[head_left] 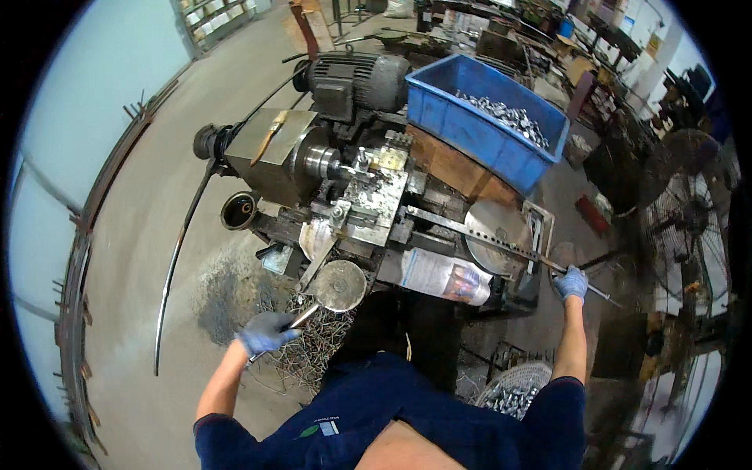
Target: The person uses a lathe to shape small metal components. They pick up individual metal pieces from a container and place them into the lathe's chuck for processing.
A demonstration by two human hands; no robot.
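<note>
Both my hands wear grey-blue work gloves. My left hand (269, 333) is closed round a metal lever handle (305, 316) beside the round metal disc (340, 285) at the near side of a small lathe. Over on the right, my right hand (572, 283) grips a metal lever (598, 293) at the end of a long bar with a row of holes (501, 241). Between the hands stands the lathe's carriage (374, 207), with tool clamps on it. The steel chuck (318, 163) faces the carriage from the grey headstock (274, 160). Any workpiece there is too small to make out.
A blue crate (478, 129) of small metal parts stands behind the lathe, beside a motor (359, 78). A brush (269, 137) lies on the headstock. Metal shavings (313, 345) cover the floor near my left hand. A basket of parts (513, 389) sits below right; a fan (685, 211) stands farther right.
</note>
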